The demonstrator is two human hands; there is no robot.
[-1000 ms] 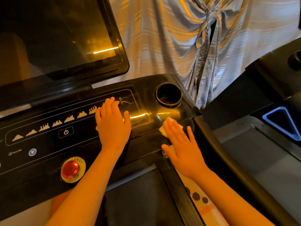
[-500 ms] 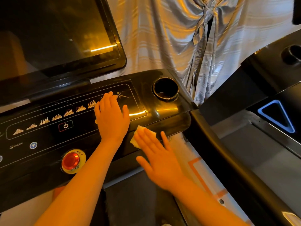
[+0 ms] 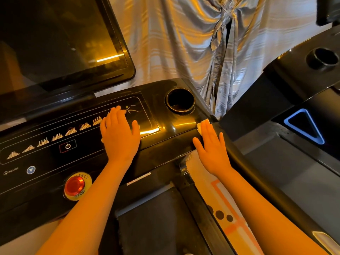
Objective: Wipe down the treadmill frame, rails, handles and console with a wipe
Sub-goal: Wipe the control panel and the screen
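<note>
At the far left of the treadmill's console (image 3: 47, 162), small pale letters read "INCLINE" (image 3: 11, 171), with a round blue arrow button (image 3: 31, 170) just beside them. Lower down sits a red emergency stop button (image 3: 75, 185) in a yellow ring; "ENCY" shows along the top of the ring and "STOP" along the bottom. Above it is a power button (image 3: 67, 146) marked with the usual power symbol in a red outline. A row of stepped bar icons (image 3: 57, 138) climbs to the right across the panel and ends at a small runner logo (image 3: 131, 109). No brand name can be read. The dark screen (image 3: 55, 43) stands over all this.

The left hand (image 3: 119, 137) lies flat on the panel, palm down, fingers straight and close together; its fingertips cover the last bar icons and reach the runner logo. It holds nothing.

Right of the panel is a round cup holder (image 3: 180, 102). Below and to the right of it, the right hand (image 3: 211, 146) lies flat with fingers straight and slightly spread, pressing the wipe (image 3: 202, 126) against the console's right front corner, where the handrail (image 3: 257, 172) begins. Only a pale edge of the wipe shows past the fingertips.

Farther right stands a second treadmill (image 3: 294, 89) with a glowing blue triangle (image 3: 305, 126).
</note>
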